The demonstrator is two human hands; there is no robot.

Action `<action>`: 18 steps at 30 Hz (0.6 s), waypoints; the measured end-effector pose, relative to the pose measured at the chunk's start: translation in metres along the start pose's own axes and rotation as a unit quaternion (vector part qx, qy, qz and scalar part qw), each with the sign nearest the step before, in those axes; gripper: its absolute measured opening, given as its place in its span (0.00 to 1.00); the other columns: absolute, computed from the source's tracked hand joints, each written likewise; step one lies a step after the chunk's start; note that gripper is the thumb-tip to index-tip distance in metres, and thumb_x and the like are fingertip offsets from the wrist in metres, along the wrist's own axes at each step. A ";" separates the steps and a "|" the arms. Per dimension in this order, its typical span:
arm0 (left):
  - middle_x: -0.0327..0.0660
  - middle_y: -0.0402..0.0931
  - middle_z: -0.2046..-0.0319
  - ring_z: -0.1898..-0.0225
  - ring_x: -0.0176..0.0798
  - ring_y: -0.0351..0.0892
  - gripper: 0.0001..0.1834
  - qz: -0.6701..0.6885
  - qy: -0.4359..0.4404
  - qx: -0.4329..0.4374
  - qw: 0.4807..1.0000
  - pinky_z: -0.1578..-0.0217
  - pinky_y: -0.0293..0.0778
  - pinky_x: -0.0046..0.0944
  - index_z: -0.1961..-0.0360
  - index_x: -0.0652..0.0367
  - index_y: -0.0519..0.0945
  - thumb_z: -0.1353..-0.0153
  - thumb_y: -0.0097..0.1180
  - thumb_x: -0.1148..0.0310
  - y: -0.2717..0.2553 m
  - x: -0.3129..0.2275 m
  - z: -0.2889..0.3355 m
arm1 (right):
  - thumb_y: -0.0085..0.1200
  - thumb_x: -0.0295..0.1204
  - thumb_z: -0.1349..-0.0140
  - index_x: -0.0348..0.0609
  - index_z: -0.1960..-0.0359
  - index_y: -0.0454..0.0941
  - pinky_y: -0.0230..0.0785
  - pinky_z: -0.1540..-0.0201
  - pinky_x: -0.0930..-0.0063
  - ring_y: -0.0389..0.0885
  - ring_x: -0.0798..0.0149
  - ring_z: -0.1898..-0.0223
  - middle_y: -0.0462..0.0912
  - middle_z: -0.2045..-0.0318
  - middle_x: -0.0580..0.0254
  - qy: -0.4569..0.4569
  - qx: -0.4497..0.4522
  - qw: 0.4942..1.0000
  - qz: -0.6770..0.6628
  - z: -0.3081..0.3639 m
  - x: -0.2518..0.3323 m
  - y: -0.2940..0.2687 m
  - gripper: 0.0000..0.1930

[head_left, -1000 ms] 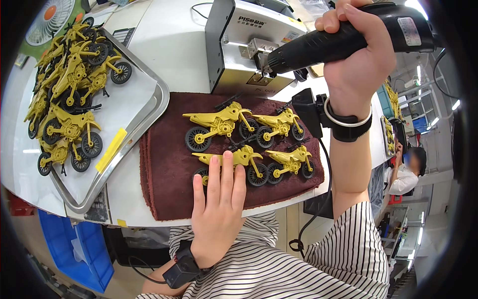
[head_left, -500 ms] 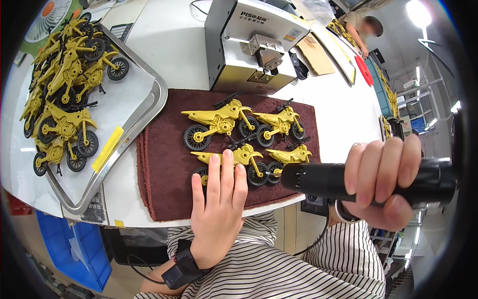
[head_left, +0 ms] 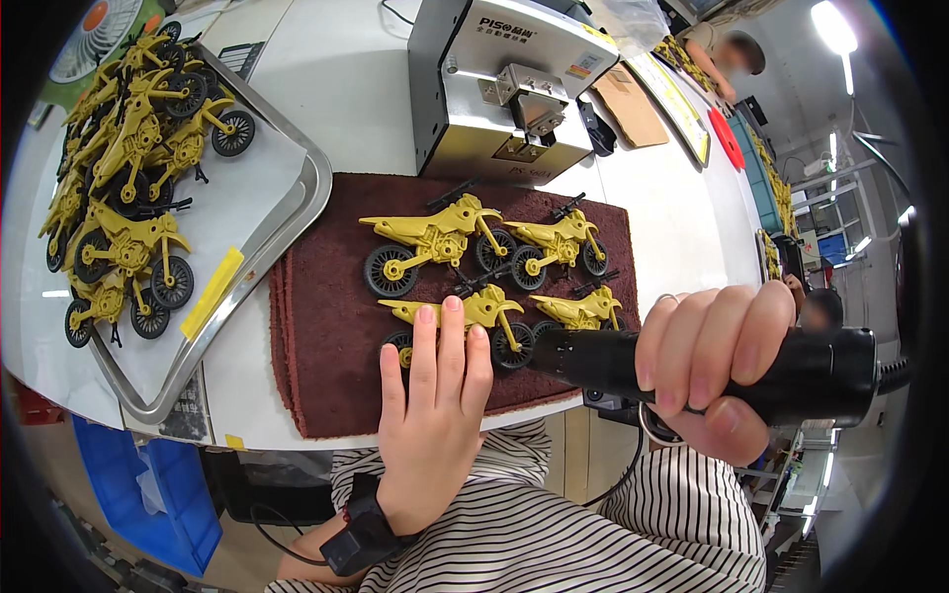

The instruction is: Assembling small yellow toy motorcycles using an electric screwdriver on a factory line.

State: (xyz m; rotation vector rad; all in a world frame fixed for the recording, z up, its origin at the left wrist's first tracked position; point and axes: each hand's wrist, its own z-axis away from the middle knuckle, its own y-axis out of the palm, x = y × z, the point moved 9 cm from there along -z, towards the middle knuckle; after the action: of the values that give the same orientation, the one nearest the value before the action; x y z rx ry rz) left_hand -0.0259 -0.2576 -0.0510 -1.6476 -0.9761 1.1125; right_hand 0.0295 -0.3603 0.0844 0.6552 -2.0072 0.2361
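Observation:
My left hand [head_left: 430,435] lies with fingers spread and stretched out over the near left toy motorcycle [head_left: 482,308], fingertips on its yellow body. In my right hand [head_left: 707,366] is a black electric screwdriver [head_left: 593,358], held almost level and pointing left. Its front end is at the front wheel of that same motorcycle; the bit is hidden. The screwdriver partly covers the near right toy motorcycle [head_left: 578,311]. Behind lie two more, a far left toy motorcycle [head_left: 435,235] and a far right toy motorcycle [head_left: 556,239]. All have yellow bodies with black wheels and handlebars.
A brown towel [head_left: 331,336] lies under the motorcycles. Behind it stands a grey metal machine [head_left: 494,99]. At left, a metal tray [head_left: 316,188] bears a heap of motorcycles, near a green fan [head_left: 94,49]. A blue bin [head_left: 148,494] is below the table; another person [head_left: 712,54] sits far right.
My right hand has brought the screwdriver left, and its front end is now closer to the near left motorcycle's front wheel. My left hand has stayed in place.

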 end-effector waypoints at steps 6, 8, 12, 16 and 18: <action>0.47 0.63 0.36 0.34 0.49 0.60 0.29 -0.008 -0.005 -0.002 1.000 0.36 0.55 0.54 0.41 0.57 0.65 0.47 0.52 0.68 -0.001 0.001 0.000 | 0.61 0.20 0.51 0.43 0.64 0.66 0.71 0.71 0.69 0.75 0.66 0.77 0.75 0.76 0.61 0.014 0.005 1.000 0.002 -0.005 -0.005 0.001 0.16; 0.46 0.64 0.36 0.34 0.49 0.60 0.27 -0.005 0.001 -0.010 1.000 0.36 0.55 0.54 0.42 0.56 0.65 0.45 0.50 0.69 -0.004 -0.003 -0.002 | 0.59 0.21 0.51 0.46 0.65 0.64 0.71 0.71 0.73 0.77 0.66 0.77 0.74 0.74 0.65 0.012 0.051 0.998 0.036 -0.006 0.000 0.009 0.16; 0.46 0.64 0.37 0.34 0.49 0.61 0.25 -0.012 -0.008 -0.012 1.000 0.36 0.55 0.53 0.42 0.56 0.65 0.43 0.50 0.68 0.000 -0.001 -0.002 | 0.60 0.20 0.54 0.45 0.65 0.65 0.71 0.71 0.74 0.78 0.68 0.77 0.75 0.73 0.65 0.029 0.073 0.995 0.057 -0.010 0.005 0.010 0.17; 0.47 0.65 0.37 0.34 0.49 0.61 0.22 -0.011 -0.017 -0.022 1.000 0.36 0.55 0.54 0.44 0.56 0.66 0.41 0.49 0.68 -0.002 0.003 0.001 | 0.58 0.21 0.57 0.46 0.65 0.66 0.70 0.66 0.76 0.73 0.73 0.79 0.72 0.73 0.69 -0.152 -0.041 0.987 -0.038 -0.009 0.064 -0.020 0.18; 0.47 0.65 0.37 0.34 0.49 0.61 0.21 -0.004 -0.001 -0.024 1.000 0.36 0.55 0.54 0.45 0.56 0.66 0.40 0.48 0.69 -0.003 -0.002 -0.002 | 0.57 0.27 0.57 0.44 0.67 0.65 0.61 0.61 0.78 0.67 0.76 0.76 0.70 0.70 0.70 -0.133 -0.074 0.988 -0.040 -0.012 0.087 -0.037 0.16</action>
State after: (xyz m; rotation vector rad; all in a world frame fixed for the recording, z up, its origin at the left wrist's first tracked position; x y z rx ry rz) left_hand -0.0247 -0.2595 -0.0470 -1.6798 -1.0160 1.0930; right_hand 0.0254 -0.4163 0.1616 0.7003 -2.2204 -0.0519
